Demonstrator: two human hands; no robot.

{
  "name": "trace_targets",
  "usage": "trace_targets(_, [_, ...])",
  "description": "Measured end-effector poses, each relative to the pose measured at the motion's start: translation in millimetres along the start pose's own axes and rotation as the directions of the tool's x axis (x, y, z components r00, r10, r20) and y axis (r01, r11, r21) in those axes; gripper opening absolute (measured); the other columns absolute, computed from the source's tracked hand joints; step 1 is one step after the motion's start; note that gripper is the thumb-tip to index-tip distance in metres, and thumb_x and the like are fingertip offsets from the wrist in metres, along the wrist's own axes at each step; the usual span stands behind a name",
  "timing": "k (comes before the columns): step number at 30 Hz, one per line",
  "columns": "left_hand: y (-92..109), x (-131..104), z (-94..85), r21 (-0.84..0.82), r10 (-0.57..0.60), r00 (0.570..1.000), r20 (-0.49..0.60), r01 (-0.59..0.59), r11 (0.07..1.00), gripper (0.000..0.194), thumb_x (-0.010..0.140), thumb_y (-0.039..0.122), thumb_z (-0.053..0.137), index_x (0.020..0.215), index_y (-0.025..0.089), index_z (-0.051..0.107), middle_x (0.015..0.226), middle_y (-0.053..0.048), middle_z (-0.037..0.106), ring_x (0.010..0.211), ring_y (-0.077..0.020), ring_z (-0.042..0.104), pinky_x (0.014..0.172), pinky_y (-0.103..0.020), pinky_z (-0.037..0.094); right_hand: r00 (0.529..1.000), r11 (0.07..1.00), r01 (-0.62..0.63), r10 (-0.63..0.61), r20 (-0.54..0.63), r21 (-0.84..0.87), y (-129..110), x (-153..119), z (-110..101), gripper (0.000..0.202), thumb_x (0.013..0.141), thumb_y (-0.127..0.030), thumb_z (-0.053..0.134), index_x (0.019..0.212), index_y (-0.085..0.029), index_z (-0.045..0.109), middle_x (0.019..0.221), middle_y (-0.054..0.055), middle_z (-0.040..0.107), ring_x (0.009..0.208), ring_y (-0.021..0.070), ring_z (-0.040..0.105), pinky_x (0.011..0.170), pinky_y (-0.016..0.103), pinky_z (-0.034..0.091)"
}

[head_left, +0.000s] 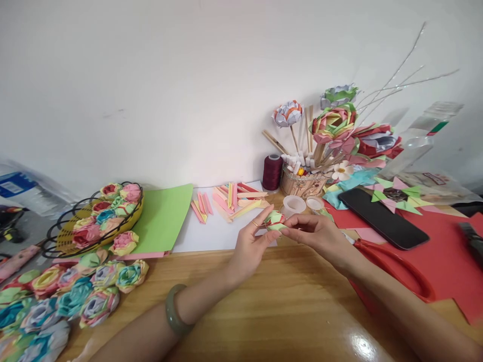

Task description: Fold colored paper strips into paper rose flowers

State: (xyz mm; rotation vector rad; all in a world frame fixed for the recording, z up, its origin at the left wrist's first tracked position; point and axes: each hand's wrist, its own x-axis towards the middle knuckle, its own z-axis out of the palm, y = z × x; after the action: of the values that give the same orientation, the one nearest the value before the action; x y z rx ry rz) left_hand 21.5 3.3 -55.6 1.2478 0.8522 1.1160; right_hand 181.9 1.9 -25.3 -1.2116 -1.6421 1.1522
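A small green and red folded paper flower (274, 219) is held up above the wooden table, between my two hands. My left hand (252, 242) grips it from the left with thumb and fingers. From the right, the thumb and fingertips of my right hand (312, 232) pinch at its edge; whether they also hold a thread there is too small to make out. Behind it lie folded paper strips (230, 200) in pink, yellow and red on a white sheet (184, 239). A small translucent cup (294, 205) stands just past my right fingers.
At left, a yellow basket (62, 240) and the table hold several paper flowers (100, 305). A dark red thread spool (272, 172) stands beside a wooden pot (302, 184) of paper flowers. Red-handled scissors (400, 264) and a black phone (383, 217) lie at right.
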Motion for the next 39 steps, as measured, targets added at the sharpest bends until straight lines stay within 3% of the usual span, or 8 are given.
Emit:
trace_targets(7, [-1,1,-0.6,-0.073,-0.101,0.994,0.037,0.104,0.992,0.051,0.07,0.031,0.064,0.119,0.028,0.052,0.106,-0.003,0.061,0.091,-0.0181,0.057,0.074,-0.031,0.052,1.0,0.996,-0.003,0.004,0.016,-0.085,3,1,-1,0.023,0.074,-0.036,0.057,0.069,-0.015,0.066,0.067,0.003,0.065,0.06,0.014,0.057,0.054,0.025,0.043])
trace_targets(13, [-3,2,-0.2,-0.14,-0.151,0.988,0.039,0.155,0.978,0.05,0.069,0.032,0.065,0.118,0.027,0.053,0.103,-0.003,0.061,0.092,-0.0179,0.057,0.074,-0.03,0.051,1.0,0.985,-0.006,0.004,-0.013,-0.172,3,0,-2,0.02,0.073,-0.028,0.052,0.074,-0.015,0.067,0.067,0.002,0.066,0.062,0.015,0.058,0.057,0.025,0.043])
trace_targets(20, [-2,2,-0.7,-0.153,-0.159,0.986,0.046,0.164,0.975,0.05,0.069,0.032,0.065,0.117,0.027,0.054,0.103,-0.003,0.061,0.091,-0.0174,0.057,0.073,-0.029,0.051,0.999,0.986,0.005,0.0,0.033,-0.164,7,0,-6,0.021,0.076,-0.029,0.051,0.076,-0.016,0.067,0.075,0.003,0.067,0.069,0.0162,0.059,0.061,0.025,0.044])
trace_targets(28, [-8,4,-1.0,-0.076,-0.097,0.995,-0.035,0.094,0.993,0.05,0.065,0.031,0.069,0.113,0.022,0.057,0.097,-0.003,0.062,0.087,-0.0151,0.056,0.077,-0.027,0.048,0.967,0.854,0.134,-0.224,-0.124,-0.502,3,-5,8,0.02,0.076,-0.025,0.049,0.069,-0.016,0.065,0.065,0.004,0.061,0.055,0.0136,0.049,0.054,0.027,0.037])
trace_targets(30, [-8,4,-0.5,-0.062,-0.091,0.995,-0.051,0.087,0.994,0.049,0.065,0.03,0.068,0.113,0.022,0.057,0.097,-0.003,0.062,0.088,-0.015,0.056,0.077,-0.027,0.047,0.969,0.875,0.102,-0.196,-0.153,-0.473,4,-5,9,0.022,0.077,-0.028,0.05,0.072,-0.015,0.067,0.064,0.004,0.06,0.056,0.0143,0.049,0.054,0.028,0.037])
trace_targets(34, [-5,3,0.4,-0.037,-0.073,0.996,-0.06,0.071,0.997,0.049,0.065,0.028,0.068,0.112,0.021,0.057,0.097,-0.004,0.063,0.087,-0.0152,0.056,0.076,-0.026,0.047,0.989,0.978,-0.036,0.005,-0.147,-0.206,4,-3,7,0.026,0.075,-0.038,0.055,0.074,-0.015,0.068,0.073,0.006,0.066,0.065,0.0172,0.056,0.061,0.028,0.041])
trace_targets(39, [-4,3,0.1,-0.051,-0.077,0.995,-0.056,0.074,0.996,0.049,0.065,0.029,0.068,0.112,0.021,0.057,0.1,-0.004,0.063,0.087,-0.0153,0.056,0.076,-0.026,0.047,0.987,0.993,-0.11,0.105,-0.119,-0.039,-1,-2,0,0.027,0.071,-0.043,0.062,0.069,-0.016,0.068,0.067,0.002,0.063,0.063,0.0144,0.053,0.06,0.026,0.039])
